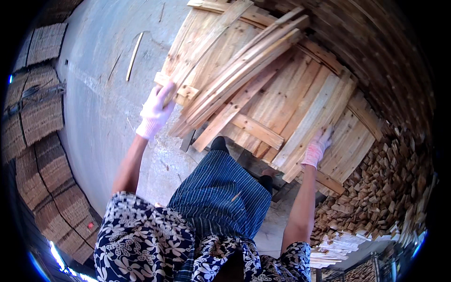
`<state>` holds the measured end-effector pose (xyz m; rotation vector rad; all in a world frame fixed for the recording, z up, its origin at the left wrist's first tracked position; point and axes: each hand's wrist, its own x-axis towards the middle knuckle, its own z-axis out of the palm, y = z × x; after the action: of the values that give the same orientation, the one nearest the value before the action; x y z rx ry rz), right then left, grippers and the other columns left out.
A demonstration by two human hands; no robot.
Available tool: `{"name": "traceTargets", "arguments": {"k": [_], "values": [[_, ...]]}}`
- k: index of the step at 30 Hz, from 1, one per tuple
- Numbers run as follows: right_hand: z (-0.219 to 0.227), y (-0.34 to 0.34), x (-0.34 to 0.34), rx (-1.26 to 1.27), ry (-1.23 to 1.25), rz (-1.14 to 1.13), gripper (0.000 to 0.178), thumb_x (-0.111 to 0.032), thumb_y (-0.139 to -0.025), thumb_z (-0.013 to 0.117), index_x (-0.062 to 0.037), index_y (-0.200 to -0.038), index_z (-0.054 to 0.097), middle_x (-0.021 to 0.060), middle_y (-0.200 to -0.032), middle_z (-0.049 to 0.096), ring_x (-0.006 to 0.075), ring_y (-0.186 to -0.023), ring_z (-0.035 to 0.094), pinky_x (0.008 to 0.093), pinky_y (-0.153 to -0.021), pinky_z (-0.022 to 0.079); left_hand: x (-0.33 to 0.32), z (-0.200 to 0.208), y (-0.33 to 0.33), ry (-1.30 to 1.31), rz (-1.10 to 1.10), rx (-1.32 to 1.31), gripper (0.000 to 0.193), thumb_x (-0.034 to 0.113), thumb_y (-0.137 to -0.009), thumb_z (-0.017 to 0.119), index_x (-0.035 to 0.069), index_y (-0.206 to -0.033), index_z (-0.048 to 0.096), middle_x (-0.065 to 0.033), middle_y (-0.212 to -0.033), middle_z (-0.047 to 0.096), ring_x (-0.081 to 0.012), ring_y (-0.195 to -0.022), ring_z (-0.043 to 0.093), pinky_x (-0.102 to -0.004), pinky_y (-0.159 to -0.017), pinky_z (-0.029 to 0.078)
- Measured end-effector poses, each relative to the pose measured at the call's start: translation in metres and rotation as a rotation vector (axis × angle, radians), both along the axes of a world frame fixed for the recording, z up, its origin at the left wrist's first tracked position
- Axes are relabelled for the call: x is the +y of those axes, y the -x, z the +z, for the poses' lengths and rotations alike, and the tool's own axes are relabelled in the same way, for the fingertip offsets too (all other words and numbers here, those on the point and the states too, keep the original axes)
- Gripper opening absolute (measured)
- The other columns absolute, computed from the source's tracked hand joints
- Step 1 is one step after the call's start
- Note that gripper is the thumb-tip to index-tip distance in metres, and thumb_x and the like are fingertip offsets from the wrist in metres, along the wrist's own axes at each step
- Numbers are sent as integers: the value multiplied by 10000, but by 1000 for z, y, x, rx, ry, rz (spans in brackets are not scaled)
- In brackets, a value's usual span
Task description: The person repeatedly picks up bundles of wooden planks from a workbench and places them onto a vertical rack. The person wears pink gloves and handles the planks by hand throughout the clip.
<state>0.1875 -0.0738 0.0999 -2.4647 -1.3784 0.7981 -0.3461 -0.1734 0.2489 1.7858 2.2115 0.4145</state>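
On the plank-topped bench point(270, 101) we see loose slats point(244, 70) slanting past the near edge, a long board point(211, 40) toward the left edge, a pale plank point(306, 122) rightward.

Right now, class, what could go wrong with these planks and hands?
The loose planks lie aslant across flat boards, their lower ends near a foot; they could slide onto it. The gloved left hand, at the wood's left edge, might get pinched if boards shift. The right hand, resting on the boards, could too.
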Motion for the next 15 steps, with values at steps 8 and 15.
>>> {"name": "traceTargets", "arguments": {"k": [8, 15], "values": [[78, 108, 36, -114, -125, 397, 553, -233, -987, 639, -42, -1482, 483, 326, -1454, 468, 441, -1325, 502, 503, -1102, 428, 64, -19, -27, 172, -115, 8, 647, 288, -872, 744, 185, -1471, 522, -253, -1349, 569, -443, -1220, 579, -486, -1020, 508], [18, 277, 27, 660, -327, 19, 760, -171, -1003, 566, 20, -1610, 151, 282, -1646, 248, 404, -1507, 310, 420, -1243, 289, 127, -5, -107, 572, -125, -268, 1060, 390, -778, 834, 50, -1608, 270, -274, -1521, 459, -383, -1409, 475, -398, -1185, 389]]}}
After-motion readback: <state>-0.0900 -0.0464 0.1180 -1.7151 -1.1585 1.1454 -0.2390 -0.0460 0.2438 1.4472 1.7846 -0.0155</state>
